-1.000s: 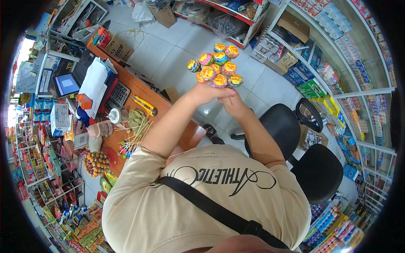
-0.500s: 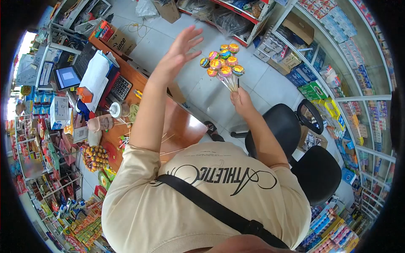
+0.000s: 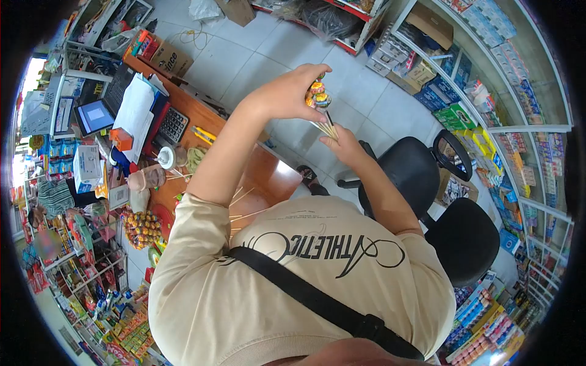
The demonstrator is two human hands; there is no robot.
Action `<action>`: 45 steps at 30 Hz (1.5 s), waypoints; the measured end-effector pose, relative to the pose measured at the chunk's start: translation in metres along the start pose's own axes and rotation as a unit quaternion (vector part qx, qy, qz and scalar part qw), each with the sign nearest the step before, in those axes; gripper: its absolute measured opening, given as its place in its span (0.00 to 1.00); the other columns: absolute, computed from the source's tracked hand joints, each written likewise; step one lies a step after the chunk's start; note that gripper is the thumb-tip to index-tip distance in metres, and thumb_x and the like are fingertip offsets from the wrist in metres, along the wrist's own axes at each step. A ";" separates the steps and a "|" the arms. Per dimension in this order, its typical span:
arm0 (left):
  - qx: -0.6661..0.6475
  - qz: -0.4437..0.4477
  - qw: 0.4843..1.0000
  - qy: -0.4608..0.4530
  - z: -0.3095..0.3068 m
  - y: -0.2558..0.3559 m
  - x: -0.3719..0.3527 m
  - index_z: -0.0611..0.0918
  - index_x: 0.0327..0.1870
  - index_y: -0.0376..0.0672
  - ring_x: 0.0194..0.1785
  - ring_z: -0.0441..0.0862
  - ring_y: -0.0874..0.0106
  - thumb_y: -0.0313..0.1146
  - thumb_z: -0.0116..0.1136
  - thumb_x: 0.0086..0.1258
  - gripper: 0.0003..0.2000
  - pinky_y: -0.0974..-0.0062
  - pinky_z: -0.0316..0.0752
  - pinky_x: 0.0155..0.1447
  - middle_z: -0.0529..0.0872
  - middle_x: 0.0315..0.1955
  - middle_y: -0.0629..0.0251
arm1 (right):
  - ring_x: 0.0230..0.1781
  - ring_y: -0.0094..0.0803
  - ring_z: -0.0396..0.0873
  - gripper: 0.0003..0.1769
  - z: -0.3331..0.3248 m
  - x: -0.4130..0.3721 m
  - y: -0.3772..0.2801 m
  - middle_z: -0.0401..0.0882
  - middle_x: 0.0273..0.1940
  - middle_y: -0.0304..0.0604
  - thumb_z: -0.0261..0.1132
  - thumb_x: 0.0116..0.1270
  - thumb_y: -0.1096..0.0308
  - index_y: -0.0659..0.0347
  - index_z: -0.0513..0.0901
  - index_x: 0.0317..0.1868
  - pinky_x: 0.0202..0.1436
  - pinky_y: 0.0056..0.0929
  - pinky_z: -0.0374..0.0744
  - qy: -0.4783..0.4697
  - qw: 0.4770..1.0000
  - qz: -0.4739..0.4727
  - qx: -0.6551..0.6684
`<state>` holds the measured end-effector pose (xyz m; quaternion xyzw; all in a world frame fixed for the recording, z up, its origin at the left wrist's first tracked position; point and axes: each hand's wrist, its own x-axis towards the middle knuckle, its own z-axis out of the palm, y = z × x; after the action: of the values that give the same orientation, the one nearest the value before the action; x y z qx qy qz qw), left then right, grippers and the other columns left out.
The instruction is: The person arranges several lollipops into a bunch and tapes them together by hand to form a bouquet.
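A bunch of lollipops (image 3: 318,96) in bright yellow, orange and blue wrappers is held up in front of my chest. My left hand (image 3: 292,91) curls around the wrapped heads from the left, hiding most of them. Pinched below, the pale sticks (image 3: 328,129) are gripped in my right hand (image 3: 345,146). One dark stick or thin rod stands among them.
To the left, a wooden desk (image 3: 278,180) carries a laptop (image 3: 96,116), a calculator (image 3: 174,124), a lidded jar (image 3: 168,158) and loose sticks (image 3: 244,207). More wrapped lollipops (image 3: 140,229) cluster beside it. Black chairs (image 3: 403,174) stand right, before stocked shelves. A person in stripes (image 3: 58,196) is far left.
My left hand, raised with fingers spread before, has come down to the right and closed around the lollipop heads. The bunch is slightly lower. A person in stripes now shows at far left.
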<state>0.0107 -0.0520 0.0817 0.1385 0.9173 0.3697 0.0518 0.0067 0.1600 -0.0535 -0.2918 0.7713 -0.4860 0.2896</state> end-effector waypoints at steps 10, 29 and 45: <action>0.040 -0.018 0.999 -0.019 -0.001 -0.011 -0.002 0.63 0.62 0.38 0.51 0.74 0.52 0.37 0.63 0.44 0.39 0.67 0.70 0.56 0.72 0.51 0.45 | 0.28 0.36 0.74 0.16 0.014 0.004 -0.004 0.76 0.28 0.50 0.61 0.64 0.59 0.66 0.74 0.38 0.35 0.34 0.72 0.029 0.999 0.018 0.022; 0.211 -0.010 0.954 0.214 0.003 -0.006 -0.016 0.79 0.38 0.39 0.48 0.74 0.61 0.39 0.67 0.48 0.18 0.66 0.73 0.48 0.77 0.40 0.61 | 0.32 0.24 0.70 0.15 0.010 0.021 0.006 0.74 0.30 0.36 0.58 0.67 0.59 0.65 0.76 0.43 0.38 0.27 0.72 0.011 0.988 0.029 0.152; 0.118 -0.084 0.962 0.232 0.001 -0.002 -0.011 0.80 0.39 0.37 0.38 0.79 0.57 0.34 0.64 0.50 0.15 0.64 0.74 0.42 0.80 0.36 0.57 | 0.31 0.28 0.71 0.14 0.008 0.025 -0.007 0.75 0.29 0.41 0.58 0.67 0.60 0.65 0.74 0.41 0.38 0.30 0.72 0.022 0.992 0.023 0.120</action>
<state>0.0210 -0.0563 0.0795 -0.0237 0.9494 0.2756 -0.1487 -0.0028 0.1348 -0.0541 -0.2263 0.7198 -0.5750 0.3162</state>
